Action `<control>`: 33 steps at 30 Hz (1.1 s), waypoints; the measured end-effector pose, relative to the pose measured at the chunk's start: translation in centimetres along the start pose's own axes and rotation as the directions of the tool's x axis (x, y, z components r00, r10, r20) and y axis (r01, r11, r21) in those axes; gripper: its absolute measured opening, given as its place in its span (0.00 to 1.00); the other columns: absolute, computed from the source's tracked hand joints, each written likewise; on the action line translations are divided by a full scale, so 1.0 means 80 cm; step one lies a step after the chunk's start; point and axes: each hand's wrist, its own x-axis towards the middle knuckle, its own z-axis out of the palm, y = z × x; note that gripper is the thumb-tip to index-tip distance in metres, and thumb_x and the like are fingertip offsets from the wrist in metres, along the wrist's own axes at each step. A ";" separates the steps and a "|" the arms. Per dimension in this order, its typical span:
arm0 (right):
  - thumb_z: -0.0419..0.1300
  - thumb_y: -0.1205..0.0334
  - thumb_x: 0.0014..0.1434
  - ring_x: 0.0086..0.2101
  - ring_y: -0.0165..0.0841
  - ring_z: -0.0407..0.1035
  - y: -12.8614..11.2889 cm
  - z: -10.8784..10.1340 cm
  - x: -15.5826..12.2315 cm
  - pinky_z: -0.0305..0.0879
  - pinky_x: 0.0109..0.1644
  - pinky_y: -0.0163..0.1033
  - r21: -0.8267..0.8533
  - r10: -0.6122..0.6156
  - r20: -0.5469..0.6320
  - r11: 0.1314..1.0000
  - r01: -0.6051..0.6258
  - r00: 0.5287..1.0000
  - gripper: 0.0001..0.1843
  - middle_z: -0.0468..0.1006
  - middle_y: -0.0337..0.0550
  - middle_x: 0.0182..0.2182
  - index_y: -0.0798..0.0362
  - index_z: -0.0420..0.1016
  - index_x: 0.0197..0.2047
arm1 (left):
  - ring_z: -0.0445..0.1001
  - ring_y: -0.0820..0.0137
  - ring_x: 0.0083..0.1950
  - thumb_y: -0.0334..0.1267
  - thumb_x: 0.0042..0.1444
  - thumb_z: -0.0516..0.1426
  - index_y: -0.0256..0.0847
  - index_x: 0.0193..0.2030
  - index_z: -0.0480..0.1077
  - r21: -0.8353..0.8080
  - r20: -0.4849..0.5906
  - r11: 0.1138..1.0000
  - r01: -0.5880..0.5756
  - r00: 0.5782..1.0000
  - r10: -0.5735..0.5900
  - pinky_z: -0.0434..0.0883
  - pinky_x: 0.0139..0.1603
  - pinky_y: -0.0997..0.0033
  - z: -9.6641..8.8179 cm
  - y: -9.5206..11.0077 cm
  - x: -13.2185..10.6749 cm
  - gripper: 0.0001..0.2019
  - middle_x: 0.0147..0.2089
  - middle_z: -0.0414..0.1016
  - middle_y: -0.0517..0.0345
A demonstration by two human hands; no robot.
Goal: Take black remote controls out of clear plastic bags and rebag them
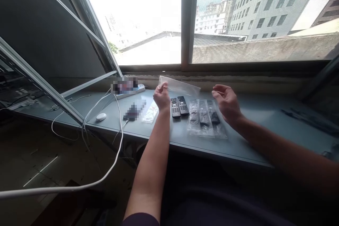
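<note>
My left hand (162, 96) is closed on one end of a clear plastic bag (182, 86), which stretches out to the right above the back of the desk. My right hand (227, 103) hangs in the air right of the bag, apart from it. Its fingers are loosely curled, with a gap to the thumb and nothing visible between them. Two black remote controls (175, 108) lie side by side below the bag. Closer to my right hand, several clear bags with dark items inside (204, 117) lie in a row, overlapping.
A small clear packet (150, 113) and a dark, partly blurred device (129, 116) lie left of my forearm. Further left are a white round object (101, 117), a power strip (132, 92) and a loose white cable (118, 152). A metal frame (45, 74) slants over the desk's left side.
</note>
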 end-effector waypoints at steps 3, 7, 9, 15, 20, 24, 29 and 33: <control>0.73 0.50 0.67 0.59 0.49 0.80 -0.009 0.001 -0.006 0.76 0.69 0.61 -0.041 -0.079 0.078 0.996 0.083 0.994 0.16 0.84 0.49 0.57 0.42 0.80 0.55 | 0.84 0.60 0.59 0.52 0.74 0.64 0.42 0.52 0.83 0.204 -0.265 0.970 -0.130 0.947 0.182 0.79 0.62 0.59 -0.010 0.006 0.004 0.15 0.56 0.88 0.47; 0.70 0.51 0.71 0.57 0.49 0.81 -0.020 0.005 -0.019 0.79 0.65 0.62 -0.121 -0.206 0.188 0.966 0.231 0.960 0.15 0.84 0.49 0.56 0.42 0.80 0.58 | 0.81 0.58 0.64 0.42 0.79 0.58 0.42 0.56 0.80 0.436 -0.247 0.827 -0.356 0.836 0.490 0.74 0.69 0.52 -0.012 0.007 0.003 0.10 0.60 0.85 0.45; 0.69 0.53 0.72 0.57 0.49 0.81 -0.024 0.007 -0.024 0.79 0.65 0.63 -0.183 -0.310 0.244 0.916 0.358 0.919 0.16 0.83 0.50 0.58 0.42 0.80 0.60 | 0.80 0.57 0.66 0.34 0.76 0.60 0.43 0.54 0.80 0.496 -0.007 0.704 -0.509 0.808 0.589 0.72 0.71 0.50 -0.006 0.002 -0.004 0.07 0.61 0.85 0.46; 0.64 0.56 0.75 0.66 0.53 0.75 -0.039 0.008 -0.031 0.76 0.69 0.65 -0.271 -0.500 0.394 0.738 0.617 0.771 0.18 0.80 0.51 0.66 0.40 0.82 0.65 | 0.83 0.60 0.56 0.28 0.68 0.65 0.46 0.45 0.82 0.409 0.669 0.489 -0.770 0.618 0.413 0.71 0.67 0.54 0.013 -0.014 -0.030 0.07 0.52 0.88 0.54; 0.63 0.55 0.76 0.62 0.54 0.77 -0.034 0.009 -0.032 0.73 0.70 0.67 -0.326 -0.469 0.480 0.689 0.648 0.741 0.19 0.85 0.50 0.61 0.40 0.83 0.66 | 0.83 0.60 0.53 0.30 0.66 0.66 0.46 0.41 0.82 0.374 0.738 0.514 -0.772 0.583 0.340 0.69 0.68 0.55 0.019 -0.017 -0.042 0.05 0.47 0.88 0.56; 0.62 0.53 0.76 0.63 0.56 0.75 -0.028 0.011 -0.034 0.72 0.71 0.69 -0.362 -0.399 0.527 0.694 0.623 0.750 0.20 0.85 0.51 0.60 0.40 0.84 0.67 | 0.83 0.59 0.52 0.31 0.65 0.67 0.47 0.40 0.82 0.329 0.747 0.570 -0.753 0.577 0.331 0.67 0.68 0.54 0.022 -0.019 -0.045 0.05 0.45 0.88 0.55; 0.62 0.53 0.76 0.63 0.57 0.74 -0.035 0.009 -0.037 0.70 0.72 0.70 -0.366 -0.438 0.454 0.703 0.610 0.776 0.18 0.85 0.51 0.59 0.38 0.86 0.64 | 0.83 0.57 0.52 0.29 0.63 0.67 0.46 0.40 0.82 0.366 0.702 0.598 -0.713 0.633 0.325 0.68 0.68 0.53 0.023 -0.022 -0.043 0.06 0.46 0.87 0.52; 0.64 0.53 0.75 0.66 0.58 0.72 -0.036 0.008 -0.036 0.68 0.74 0.72 -0.309 -0.423 0.532 0.710 0.633 0.734 0.18 0.87 0.48 0.58 0.37 0.86 0.64 | 0.82 0.57 0.52 0.29 0.63 0.67 0.46 0.40 0.83 0.359 0.710 0.595 -0.719 0.624 0.326 0.71 0.65 0.54 0.023 -0.023 -0.041 0.06 0.46 0.87 0.52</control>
